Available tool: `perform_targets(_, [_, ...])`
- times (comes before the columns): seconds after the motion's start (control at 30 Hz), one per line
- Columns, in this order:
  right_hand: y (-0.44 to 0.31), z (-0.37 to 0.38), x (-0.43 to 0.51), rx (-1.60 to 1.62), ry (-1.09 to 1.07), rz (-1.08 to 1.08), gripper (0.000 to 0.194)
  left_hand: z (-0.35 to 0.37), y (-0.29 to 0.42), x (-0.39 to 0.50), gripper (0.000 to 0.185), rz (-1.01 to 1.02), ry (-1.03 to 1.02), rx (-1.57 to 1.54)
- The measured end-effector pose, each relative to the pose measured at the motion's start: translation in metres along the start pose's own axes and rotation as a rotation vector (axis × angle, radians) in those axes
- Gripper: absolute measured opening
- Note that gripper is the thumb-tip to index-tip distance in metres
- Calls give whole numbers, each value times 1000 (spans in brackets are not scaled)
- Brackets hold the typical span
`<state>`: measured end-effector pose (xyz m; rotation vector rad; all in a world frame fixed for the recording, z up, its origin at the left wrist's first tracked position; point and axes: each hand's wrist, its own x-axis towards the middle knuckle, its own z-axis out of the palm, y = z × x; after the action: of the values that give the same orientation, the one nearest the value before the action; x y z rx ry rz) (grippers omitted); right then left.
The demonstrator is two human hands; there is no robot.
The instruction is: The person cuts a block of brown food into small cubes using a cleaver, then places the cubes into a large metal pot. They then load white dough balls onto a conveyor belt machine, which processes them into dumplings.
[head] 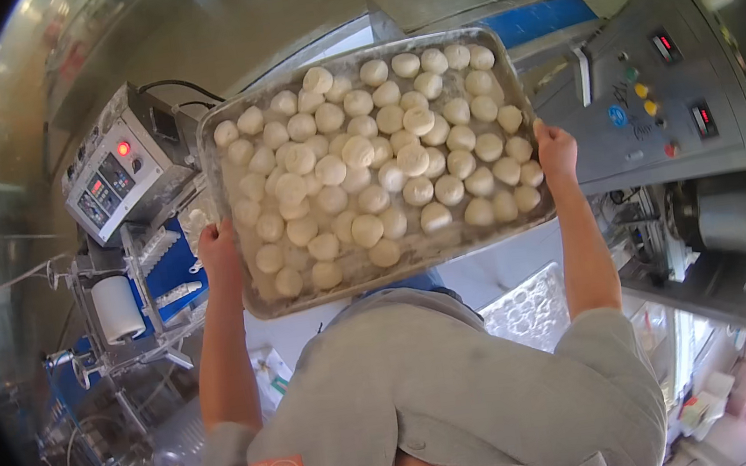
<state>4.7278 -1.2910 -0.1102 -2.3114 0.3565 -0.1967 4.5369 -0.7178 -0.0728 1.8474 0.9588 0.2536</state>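
Note:
A rectangular metal baking tray (353,296), dusted with flour, spans the middle of the view in front of my chest. Many pale dough balls (357,152) lie on it, some stacked on others around the centre and left. My left hand (218,250) grips the tray's left short side, low on the edge. On the opposite side my right hand (555,149) holds the right rim, thumb on top. The tray tilts slightly in the view, its right end higher. Both hands' fingers are partly hidden beneath the rim.
A control box (117,168) with a lit red lamp stands at left, above a machine with a white roller (118,309) and blue belt. To the right is a steel machine cabinet (652,97) with displays and buttons. Beyond the tray runs another blue conveyor belt (539,20).

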Motion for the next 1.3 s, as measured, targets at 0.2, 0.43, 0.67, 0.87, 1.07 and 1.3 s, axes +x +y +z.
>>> perform_targets(0.2, [-6,15,-38,-39,14,95,46,-26,-31,12,30,-1,-41,33])
perform_targets(0.43, [-43,18,-49,-232,-17,102,49,-31,5,-14,50,563,148,579])
perform_targets(0.67, [-190,78,-123,-14,-117,-740,52,29,43,-32,72,946,-267,905])
perform_targets(0.87, [-321,180,-253,-180,-621,-1078,66,-65,26,-51,50,918,-278,660])
perform_targets(1.07, [-337,221,-297,-327,-659,-961,51,-303,-63,-16,41,636,119,553])
perform_targets(1.3, [-443,234,-439,65,-467,-490,43,-465,-147,37,69,547,250,887])
